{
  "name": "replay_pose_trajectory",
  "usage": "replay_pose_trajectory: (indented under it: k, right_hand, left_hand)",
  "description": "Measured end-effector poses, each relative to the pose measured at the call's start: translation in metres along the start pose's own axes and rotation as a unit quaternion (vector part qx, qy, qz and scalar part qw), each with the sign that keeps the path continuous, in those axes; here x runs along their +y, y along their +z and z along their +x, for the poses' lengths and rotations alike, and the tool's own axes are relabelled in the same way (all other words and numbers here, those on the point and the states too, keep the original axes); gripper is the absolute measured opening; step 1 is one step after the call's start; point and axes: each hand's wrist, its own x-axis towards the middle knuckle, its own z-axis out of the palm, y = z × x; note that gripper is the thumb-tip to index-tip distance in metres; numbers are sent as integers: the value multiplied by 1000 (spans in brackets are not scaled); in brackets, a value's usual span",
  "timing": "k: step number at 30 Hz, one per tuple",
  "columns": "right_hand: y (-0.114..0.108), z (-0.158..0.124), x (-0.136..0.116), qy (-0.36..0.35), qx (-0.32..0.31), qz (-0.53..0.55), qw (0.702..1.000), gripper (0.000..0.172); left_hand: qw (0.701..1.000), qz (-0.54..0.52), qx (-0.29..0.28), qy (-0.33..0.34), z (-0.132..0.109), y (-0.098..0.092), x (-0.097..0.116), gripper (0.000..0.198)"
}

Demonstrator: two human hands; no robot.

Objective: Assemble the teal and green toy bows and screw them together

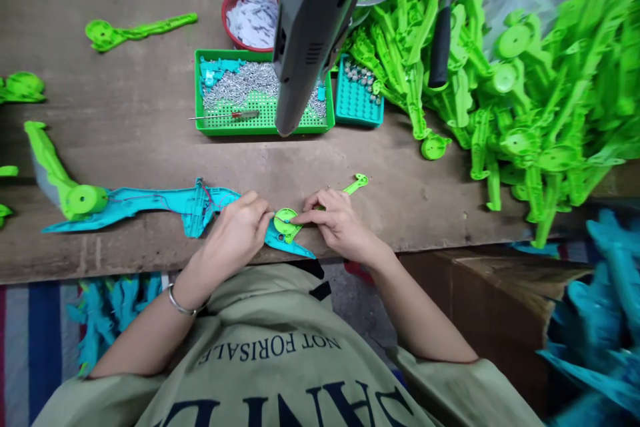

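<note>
Low in the middle of the frame, we see the blue part (150,200) lying along the table (410,187), with the disc end of a green arm (282,215) over its right end and a second green arm (86,200) at its left end. Our left hand (239,228) bends over the blue part with thumb and fingers drawn together; we cannot tell what, if anything, is pinched there. Our right hand (344,221) lies over the green arm, one finger reaching onto the disc, but its grip is hidden from us. A thin dark line crosses the disc, too small for us to name. We judge the red wire (212,199), loose beside the left hand, the weakest point: a knuckle could snag it, or two pieces could trap it if pressed together. The disc could also slip out of line if the right finger pushes harder than the left hand steadies. The blue tip points down at the front edge, so a sideways shove could send it over. Above centre, the grey tool (315,40) hangs before the green tray (265,131); reaching carelessly for its screws (245,83) could bump that tool.
</note>
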Motion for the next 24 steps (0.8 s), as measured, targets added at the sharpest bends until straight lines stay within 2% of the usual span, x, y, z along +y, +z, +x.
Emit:
replay_pose_trajectory:
  k: [3, 9, 12, 16, 20, 24]
  right_hand:
    - [-1, 1, 1, -2, 0, 7, 1000, 44]
    - [-3, 4, -6, 7, -4, 1, 1000, 44]
    - [-5, 9, -13, -10, -35, -38, 999, 46]
    - [-9, 16, -22, -19, -89, -111, 990, 40]
    - [-12, 21, -27, -28, -106, -152, 982, 38]
    - [-13, 23, -28, -24, -102, -163, 981, 35]
  left_hand:
    - [1000, 15, -23, -12, 3, -1, -3, 20]
    - [997, 49, -57, -36, 6, 0, 5, 21]
    - [996, 55, -62, -34, 5, 0, 7, 25]
    - [995, 57, -68, -38, 4, 0, 6, 28]
    - [998, 40, -52, -24, -2, -1, 0, 29]
    - [1000, 6, -2, -6, -11, -7, -7, 24]
